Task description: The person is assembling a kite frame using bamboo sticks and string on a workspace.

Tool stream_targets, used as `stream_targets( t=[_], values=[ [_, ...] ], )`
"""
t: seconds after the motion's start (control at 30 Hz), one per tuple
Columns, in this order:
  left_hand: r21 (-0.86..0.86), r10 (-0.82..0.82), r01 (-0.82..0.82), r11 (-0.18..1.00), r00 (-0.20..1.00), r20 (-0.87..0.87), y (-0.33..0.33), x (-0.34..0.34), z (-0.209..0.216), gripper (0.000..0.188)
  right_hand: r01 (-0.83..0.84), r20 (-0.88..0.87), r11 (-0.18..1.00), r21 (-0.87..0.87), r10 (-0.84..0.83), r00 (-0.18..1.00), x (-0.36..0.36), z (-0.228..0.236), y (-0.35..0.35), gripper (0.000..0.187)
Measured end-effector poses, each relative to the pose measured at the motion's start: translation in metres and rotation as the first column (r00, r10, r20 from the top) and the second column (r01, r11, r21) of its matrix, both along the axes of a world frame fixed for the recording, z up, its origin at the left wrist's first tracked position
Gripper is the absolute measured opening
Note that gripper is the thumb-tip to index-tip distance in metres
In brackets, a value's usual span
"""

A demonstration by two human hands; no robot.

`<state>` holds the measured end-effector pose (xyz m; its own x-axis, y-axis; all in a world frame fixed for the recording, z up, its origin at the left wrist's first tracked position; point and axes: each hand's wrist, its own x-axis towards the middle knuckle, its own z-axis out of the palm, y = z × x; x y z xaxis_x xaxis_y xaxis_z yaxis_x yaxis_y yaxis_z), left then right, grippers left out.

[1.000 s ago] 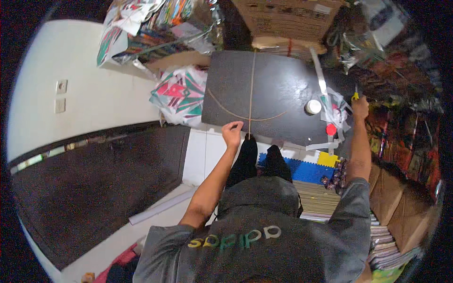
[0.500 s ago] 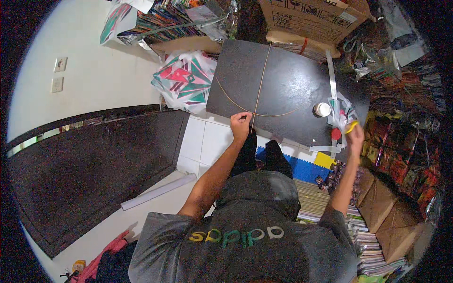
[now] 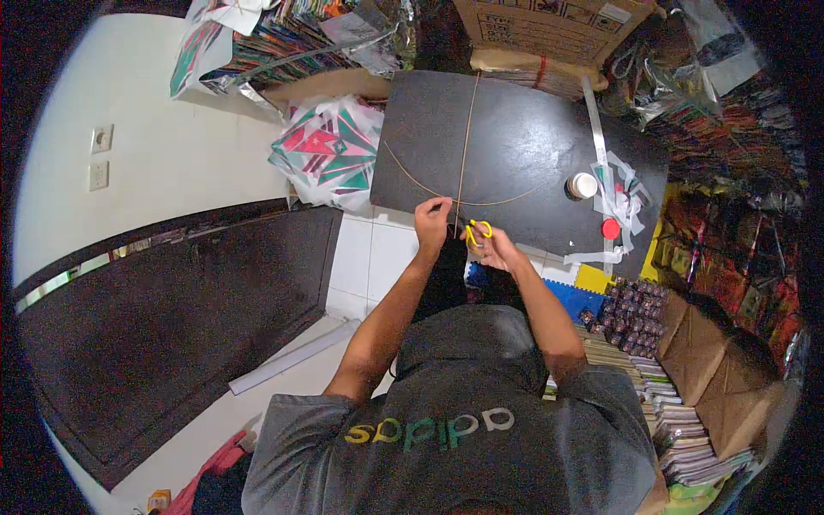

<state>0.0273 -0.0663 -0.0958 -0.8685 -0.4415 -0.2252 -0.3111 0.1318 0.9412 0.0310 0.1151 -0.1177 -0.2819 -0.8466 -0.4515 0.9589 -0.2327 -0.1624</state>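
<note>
A straight thin stick (image 3: 464, 146) crosses a bowed thin stick (image 3: 416, 180), forming a light frame on the dark tabletop (image 3: 524, 120). At the table's near edge, my left hand (image 3: 432, 225) pinches this frame close to the crossing; any thread between the fingertips is too fine to make out. My right hand (image 3: 498, 251) grips yellow-handled scissors (image 3: 475, 227) just right of the straight stick's lower end. Their dark blades point toward the left hand, and I cannot tell whether they touch anything.
A white-lidded jar (image 3: 584, 185), a red cap (image 3: 610, 228) and crumpled plastic strips (image 3: 628, 206) occupy the table's right side. Printed plastic sheets (image 3: 330, 150) lie left of it. A cardboard box (image 3: 549, 34) stands behind; stacked paper (image 3: 687, 429) is at lower right.
My right hand has brought the scissors from the table's right side leftward to beside the frame's crossing. My left hand keeps its pinch there.
</note>
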Motion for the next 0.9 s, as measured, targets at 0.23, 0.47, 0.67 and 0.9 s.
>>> stream_targets(
  t=[0.23,0.47,0.67,0.9],
  values=[
    [-0.053,-0.002,0.003,0.999,1.000,0.020,0.001,0.003,-0.009,0.013,0.048,0.126,0.998,0.033,-0.052,0.991,-0.009,-0.015,-0.006,0.044],
    [-0.136,0.015,-0.011,0.991,0.999,0.033,-0.005,0.005,-0.022,0.014,0.059,0.116,0.995,0.086,-0.069,0.991,-0.018,-0.011,-0.020,0.045],
    [-0.095,0.024,-0.020,0.995,0.999,0.039,-0.004,0.006,-0.020,0.016,0.081,0.067,0.994,0.073,-0.086,0.994,-0.021,-0.014,-0.019,0.045],
    [-0.146,0.064,-0.050,0.988,0.994,0.093,-0.009,0.008,-0.031,0.017,0.112,0.039,0.991,0.078,-0.116,0.992,-0.023,-0.016,-0.021,0.044]
  ],
)
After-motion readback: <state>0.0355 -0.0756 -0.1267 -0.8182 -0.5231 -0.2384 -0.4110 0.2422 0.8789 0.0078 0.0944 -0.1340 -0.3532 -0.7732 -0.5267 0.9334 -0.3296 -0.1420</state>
